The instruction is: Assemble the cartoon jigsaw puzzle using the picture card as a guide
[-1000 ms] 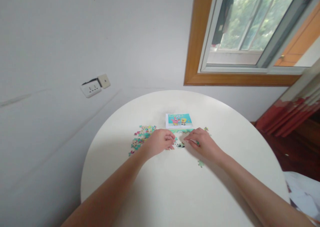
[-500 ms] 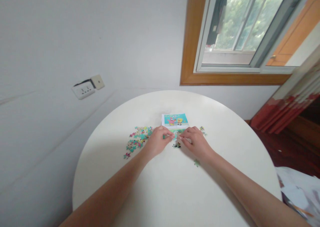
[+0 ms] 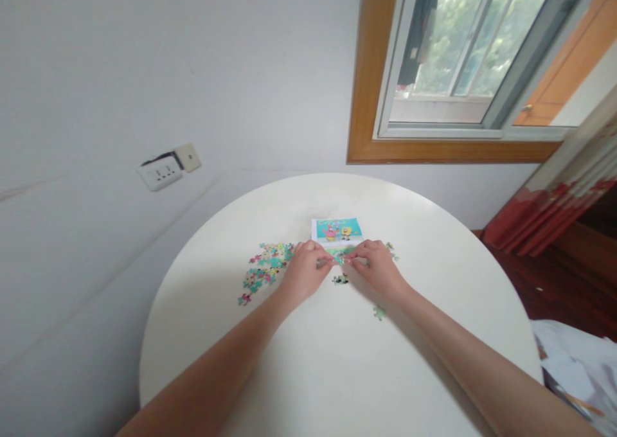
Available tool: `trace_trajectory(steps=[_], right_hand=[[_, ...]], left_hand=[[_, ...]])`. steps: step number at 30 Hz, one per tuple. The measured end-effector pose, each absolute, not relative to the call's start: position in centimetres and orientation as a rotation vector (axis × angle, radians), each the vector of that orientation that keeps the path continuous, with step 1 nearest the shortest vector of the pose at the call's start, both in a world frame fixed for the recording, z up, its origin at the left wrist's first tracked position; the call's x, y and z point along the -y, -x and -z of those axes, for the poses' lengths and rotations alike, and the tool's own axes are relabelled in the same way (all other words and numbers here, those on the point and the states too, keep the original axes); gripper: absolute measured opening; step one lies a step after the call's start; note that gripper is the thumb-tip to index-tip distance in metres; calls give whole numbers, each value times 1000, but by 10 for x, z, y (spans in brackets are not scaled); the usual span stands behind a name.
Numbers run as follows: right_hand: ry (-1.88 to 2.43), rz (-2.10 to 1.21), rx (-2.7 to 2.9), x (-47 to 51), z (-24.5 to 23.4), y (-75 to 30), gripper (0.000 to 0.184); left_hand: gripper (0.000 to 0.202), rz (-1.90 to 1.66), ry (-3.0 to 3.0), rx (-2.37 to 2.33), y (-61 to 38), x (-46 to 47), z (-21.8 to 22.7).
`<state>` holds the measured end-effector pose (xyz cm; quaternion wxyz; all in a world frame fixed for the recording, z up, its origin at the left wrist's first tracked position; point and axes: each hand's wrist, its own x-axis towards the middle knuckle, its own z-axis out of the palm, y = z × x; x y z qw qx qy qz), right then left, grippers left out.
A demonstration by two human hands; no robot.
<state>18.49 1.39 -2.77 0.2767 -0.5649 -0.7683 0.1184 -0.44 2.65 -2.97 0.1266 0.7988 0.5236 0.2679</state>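
My left hand (image 3: 308,267) and my right hand (image 3: 376,267) meet over the middle of the round white table (image 3: 318,360). The fingertips of both are pinched at small teal puzzle pieces (image 3: 339,257) between them. Behind the fingers runs a green strip of joined puzzle, partly covered by the hands. Just beyond lies a picture card (image 3: 337,230) with a pink and a yellow cartoon figure on teal. A few dark-marked pieces (image 3: 340,279) lie just below the fingertips. One light green piece (image 3: 378,313) rests beside my right wrist.
A heap of loose puzzle pieces (image 3: 267,267) spreads left of my left hand. More pieces (image 3: 392,250) lie right of my right hand. The wall with a socket (image 3: 161,172) and a wood-framed window (image 3: 443,151) stand behind the table. A curtain (image 3: 554,193) hangs at the right.
My right hand has shifted slightly up and to the left, closer to my left fingertips. The pale piece between the hands now lies lower and flatter.
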Motion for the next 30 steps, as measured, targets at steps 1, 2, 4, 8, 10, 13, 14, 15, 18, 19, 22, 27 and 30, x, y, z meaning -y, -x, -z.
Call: trace_trajectory(steps=[1, 2, 4, 8, 10, 13, 14, 15, 18, 19, 22, 27, 30], right_hand=[[1536, -303, 2068, -15, 28, -185, 18], [1556, -287, 2072, -15, 29, -184, 18], [1589, -250, 2081, -15, 29, -183, 18], [1609, -194, 2107, -14, 29, -181, 17], [1606, -176, 2123, -13, 29, -181, 17], [1588, -152, 2158, -11, 28, -181, 17], [1585, -146, 2168, -11, 29, -181, 17], [1585, -139, 2178, -11, 29, -181, 17], [1596, -123, 2196, -12, 31, -182, 18], [1601, -118, 2201, -12, 31, -182, 17], [1605, -103, 2220, -12, 31, -182, 17], [1584, -73, 2237, -10, 28, -180, 19], [1596, -60, 2239, -11, 26, -176, 16]], left_hand=[[15, -774, -2377, -1536, 4, -25, 30], [15, -770, -2426, -1546, 4, -24, 29], [15, -766, -2504, -1564, 2, -21, 28], [14, -734, -2564, -1601, -1, -15, 22], [13, -714, -2569, -1626, -1, -14, 19], [10, -690, -2564, -1663, 1, -13, 16], [9, -683, -2562, -1673, 2, -14, 16], [8, -678, -2561, -1683, 3, -14, 16], [10, -665, -2558, -1709, 6, -16, 17], [12, -661, -2558, -1714, 6, -17, 17], [15, -654, -2564, -1707, 6, -17, 18], [15, -631, -2579, -1676, 4, -18, 20], [12, -635, -2580, -1674, 1, -19, 21]])
